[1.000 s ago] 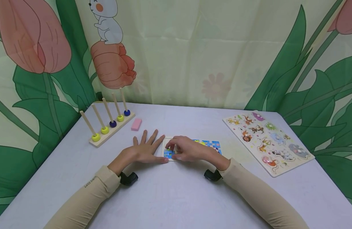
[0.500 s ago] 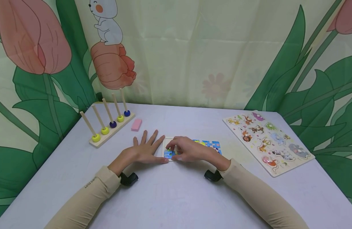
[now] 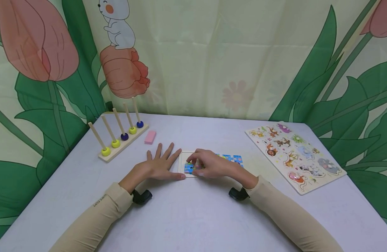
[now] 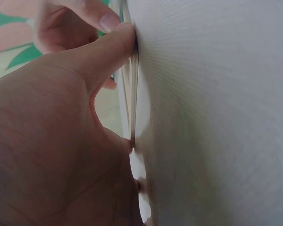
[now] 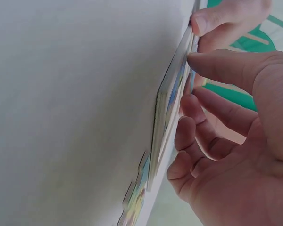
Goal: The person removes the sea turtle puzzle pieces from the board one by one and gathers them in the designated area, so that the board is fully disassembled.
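Note:
My left hand [image 3: 159, 167] lies flat with its fingers spread on the tabletop. Its thumb presses the near left corner of a small wooden jigsaw tray [image 3: 182, 163]. Over the tray, my right hand [image 3: 212, 165] curls its thumb and fingers around blue-and-yellow jigsaw pieces [image 3: 188, 168], pinching them. How many pieces are in its grasp cannot be told. In the right wrist view, the thumb [image 5: 217, 63] is at the near edge of the tray [image 5: 158, 122], with the fingers over the pieces. My right hand hides much of the tray in the head view.
Several more jigsaw pieces [image 3: 237, 159] lie right of the tray, partly behind the right wrist. A pink block [image 3: 150, 137] and a peg stand [image 3: 122, 145] with yellow and blue beads are at the left. An animal puzzle board [image 3: 294, 154] lies at the right.
My right hand has shifted slightly to the right, and the blue pieces under it have moved away from the tray's left rim. My left hand stays in place.

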A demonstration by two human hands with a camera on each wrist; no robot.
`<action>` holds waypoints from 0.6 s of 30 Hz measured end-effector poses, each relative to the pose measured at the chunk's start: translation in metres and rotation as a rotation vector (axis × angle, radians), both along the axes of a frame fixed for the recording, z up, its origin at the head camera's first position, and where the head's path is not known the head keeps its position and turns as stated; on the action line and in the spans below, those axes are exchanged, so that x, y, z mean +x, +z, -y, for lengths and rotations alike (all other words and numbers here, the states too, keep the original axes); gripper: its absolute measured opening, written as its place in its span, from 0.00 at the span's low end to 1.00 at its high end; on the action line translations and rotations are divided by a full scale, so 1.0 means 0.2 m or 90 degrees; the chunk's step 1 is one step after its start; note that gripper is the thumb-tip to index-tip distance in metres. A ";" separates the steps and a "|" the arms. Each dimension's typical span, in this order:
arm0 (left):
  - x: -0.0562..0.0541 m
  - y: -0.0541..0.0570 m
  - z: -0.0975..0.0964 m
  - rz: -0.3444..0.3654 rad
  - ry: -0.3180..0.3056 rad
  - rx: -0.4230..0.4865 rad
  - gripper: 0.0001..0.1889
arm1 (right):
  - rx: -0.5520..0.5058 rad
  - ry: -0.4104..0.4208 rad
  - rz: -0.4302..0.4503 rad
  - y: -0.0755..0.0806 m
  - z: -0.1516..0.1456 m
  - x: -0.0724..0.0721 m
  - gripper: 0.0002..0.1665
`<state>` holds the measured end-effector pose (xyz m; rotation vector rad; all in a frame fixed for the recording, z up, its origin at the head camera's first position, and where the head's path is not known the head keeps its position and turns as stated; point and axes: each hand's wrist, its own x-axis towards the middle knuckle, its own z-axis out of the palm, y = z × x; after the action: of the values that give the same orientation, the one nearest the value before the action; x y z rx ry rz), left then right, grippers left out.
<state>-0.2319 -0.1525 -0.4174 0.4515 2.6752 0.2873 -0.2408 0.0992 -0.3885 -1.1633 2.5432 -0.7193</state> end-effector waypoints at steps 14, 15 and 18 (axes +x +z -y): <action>0.02 0.01 -0.01 -0.005 0.008 -0.003 0.58 | -0.025 -0.049 -0.019 -0.01 -0.19 0.04 0.23; 0.02 0.01 -0.01 -0.005 0.009 -0.003 0.58 | -0.024 -0.051 -0.021 -0.01 -0.20 0.05 0.23; 0.02 0.01 -0.01 -0.005 0.010 -0.001 0.58 | -0.027 -0.053 -0.032 0.00 -0.24 0.07 0.22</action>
<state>-0.2289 -0.1500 -0.4157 0.4332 2.6870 0.2889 -0.2267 0.1472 -0.3878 -1.1067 2.6446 -0.7759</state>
